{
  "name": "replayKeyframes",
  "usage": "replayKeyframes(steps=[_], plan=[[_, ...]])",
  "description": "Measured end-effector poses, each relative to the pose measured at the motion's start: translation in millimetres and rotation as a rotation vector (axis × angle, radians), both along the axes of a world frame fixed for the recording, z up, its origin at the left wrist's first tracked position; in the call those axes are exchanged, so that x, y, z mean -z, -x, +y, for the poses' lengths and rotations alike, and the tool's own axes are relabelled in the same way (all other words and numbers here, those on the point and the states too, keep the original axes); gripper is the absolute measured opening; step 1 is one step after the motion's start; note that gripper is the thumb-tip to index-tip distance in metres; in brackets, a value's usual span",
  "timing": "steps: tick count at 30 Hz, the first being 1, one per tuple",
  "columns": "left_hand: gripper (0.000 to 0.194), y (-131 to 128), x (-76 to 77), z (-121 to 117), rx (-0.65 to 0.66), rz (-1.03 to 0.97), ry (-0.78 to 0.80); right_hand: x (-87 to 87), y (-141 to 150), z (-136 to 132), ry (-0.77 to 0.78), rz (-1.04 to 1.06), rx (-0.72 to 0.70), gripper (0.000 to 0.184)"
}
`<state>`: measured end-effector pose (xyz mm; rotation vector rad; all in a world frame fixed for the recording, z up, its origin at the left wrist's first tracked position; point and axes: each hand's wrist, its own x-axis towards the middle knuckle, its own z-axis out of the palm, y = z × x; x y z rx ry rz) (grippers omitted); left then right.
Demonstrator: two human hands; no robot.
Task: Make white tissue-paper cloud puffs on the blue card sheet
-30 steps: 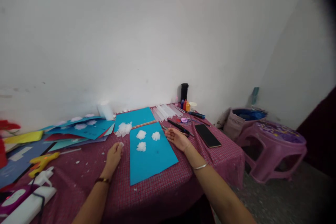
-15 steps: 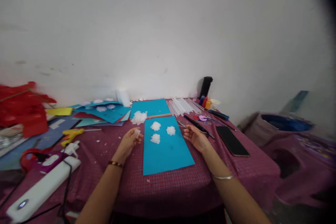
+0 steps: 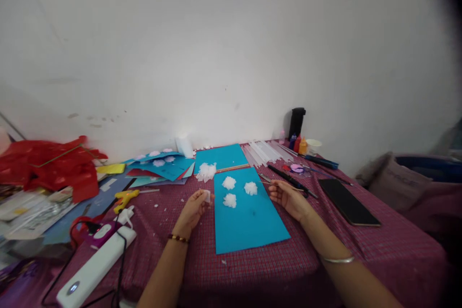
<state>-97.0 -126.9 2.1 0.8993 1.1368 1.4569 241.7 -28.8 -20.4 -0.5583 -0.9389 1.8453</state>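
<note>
A small piece of white paper (image 3: 207,196) is pinched between the thumb and fingers of my left hand (image 3: 195,208), just left of the blue sheet (image 3: 249,231). My right hand (image 3: 290,198), by the sheet's right edge, has its fingers curled around a slim pointed metal tool (image 3: 266,179), which looks like tweezers. Its tip points left over the sheet's upper right edge. On the sheet lie three white ruffled paper puffs, two at the left (image 3: 228,183) and one at the right (image 3: 250,188). A loose heap of white paper pieces (image 3: 206,172) rests beyond my left hand.
Left are a yellow glue gun (image 3: 126,197), a white power strip (image 3: 96,267) with cords and a red plastic bag (image 3: 54,159). Another blue sheet (image 3: 222,158) and translucent sticks (image 3: 267,152) lie behind. Right are a black phone (image 3: 348,202), paint bottles (image 3: 302,145) and a black pen-like tool (image 3: 285,176).
The view has turned left, so everything sits further right and slightly lower. Both hands keep nearly the same places beside the blue sheet, holding the same things.
</note>
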Motion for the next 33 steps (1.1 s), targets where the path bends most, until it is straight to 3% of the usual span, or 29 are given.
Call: replayKeyframes(steps=[6,12,20,24,28,30,33], plan=[[0.016,7,7.2,5,-0.081,0.021,0.053,-1.4,1,-4,-0.018,-0.035,0.000,0.020],[0.018,6,8.3,5,-0.094,0.035,0.085,-9.4,2,-10,-0.037,-0.089,-0.028,0.022],[0.028,-3,-1.3,0,-0.141,0.163,0.047,-13.7,3,-18,-0.029,-0.128,0.017,0.023],[0.029,1,-9.6,5,-0.107,0.389,0.067,-40.1,12,-12,-0.073,-0.107,0.068,0.020],[0.027,26,-25.3,32,-0.040,0.728,0.133,-73.8,26,10,-0.143,-0.057,0.073,0.019],[0.033,43,-38.1,52,-0.025,0.900,0.146,-77.7,30,20,-0.148,-0.044,0.059,0.018],[0.036,65,-58.2,88,-0.054,1.122,0.103,-62.8,31,27,-0.086,-0.026,0.033,0.018]])
